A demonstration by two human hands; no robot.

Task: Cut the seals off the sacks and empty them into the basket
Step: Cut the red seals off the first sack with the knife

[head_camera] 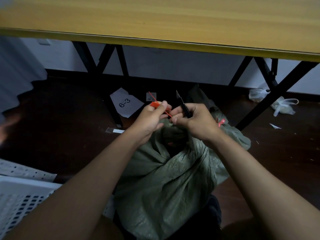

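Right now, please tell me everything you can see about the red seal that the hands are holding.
The red seal looks like thin plastic: a flat tag at its upper left end and a narrow strap running down to the right toward the gathered neck of the green sack. A thin tail points up past the tag. The left hand pinches the tag; the right hand, which also holds a black knife, pinches the strap's lower end. Whether it is already cut cannot be told.

Two bare forearms, sleeveless to frame edge, entering from 7 and 5 o'clock. Left hand (150, 118) and right hand (195, 120) ungloved; no rings, watch or bracelets visible.
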